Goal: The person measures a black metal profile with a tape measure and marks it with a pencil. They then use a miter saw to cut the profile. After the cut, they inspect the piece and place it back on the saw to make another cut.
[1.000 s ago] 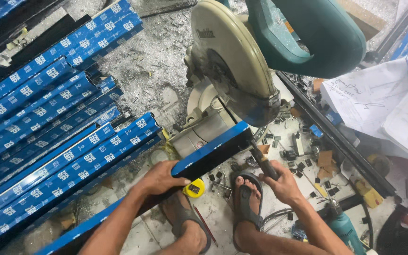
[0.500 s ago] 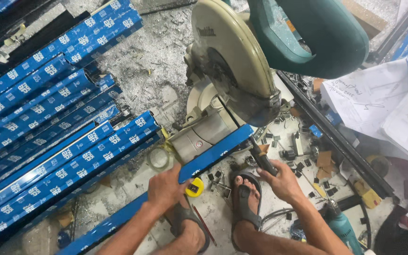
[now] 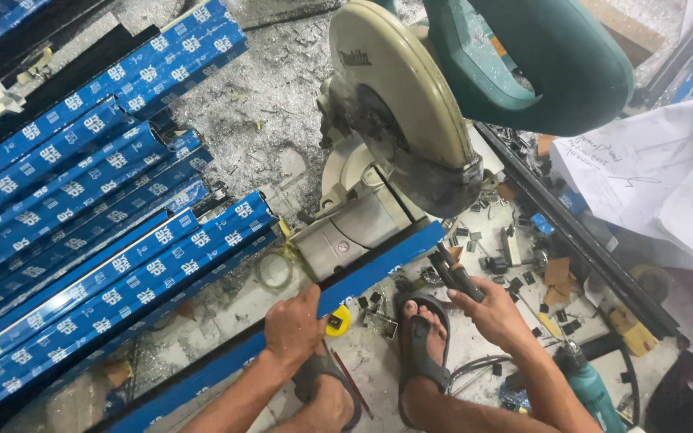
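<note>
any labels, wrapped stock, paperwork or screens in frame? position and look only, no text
Wrapped profiles: stacked left, long bars in blue film with repeating white marks.
Held profile: across saw base, blue, left hand on it.
Saw guard label: small dark print on cream blade guard, top centre.
Paper sheets: right, white, handwritten.
Screens: none.

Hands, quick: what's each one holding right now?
Left hand: closed on the blue bar.
Right hand: closed on a black handle by the saw.

A grey concrete floor [image 3: 274, 104] strewn with metal shavings, with white paper sheets [image 3: 651, 172] lying at one side.
</note>
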